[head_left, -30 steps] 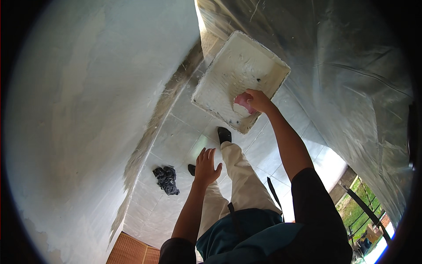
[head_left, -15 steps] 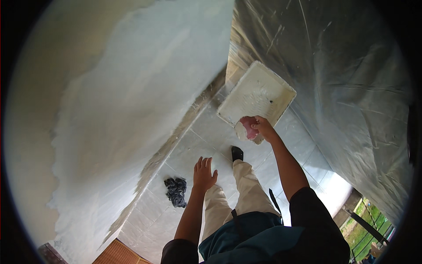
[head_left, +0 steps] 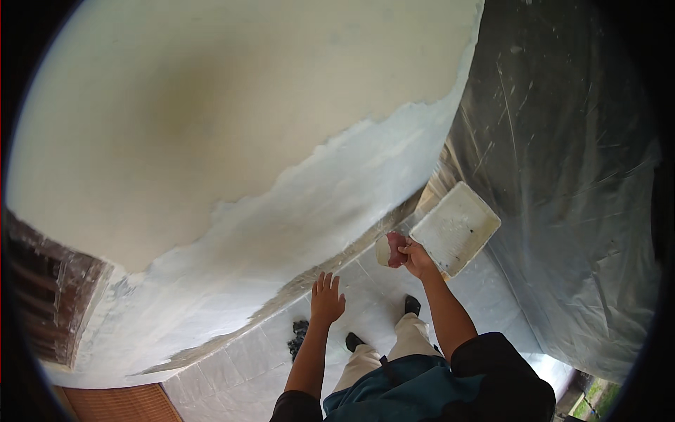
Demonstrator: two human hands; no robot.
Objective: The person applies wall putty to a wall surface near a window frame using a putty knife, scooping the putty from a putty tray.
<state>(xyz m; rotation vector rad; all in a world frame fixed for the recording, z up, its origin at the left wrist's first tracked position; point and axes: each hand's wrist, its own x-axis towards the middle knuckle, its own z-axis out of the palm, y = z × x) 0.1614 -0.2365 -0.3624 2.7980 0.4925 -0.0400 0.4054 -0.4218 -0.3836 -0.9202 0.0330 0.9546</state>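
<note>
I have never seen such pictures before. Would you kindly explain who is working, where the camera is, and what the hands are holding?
There is no machine here: a person works with bare hands. The wide fisheye camera sits on the person's head and looks down, so straight edges bend near the rim.

The right hand grips a flat pinkish tool with pale material on one side. The left hand is open and appears empty. Beside the right hand is a pale-smeared tray; what supports it is hidden. A crumpled dark bundle lies on the tiled floor. The patchy wall is left, plastic sheeting right.
</note>
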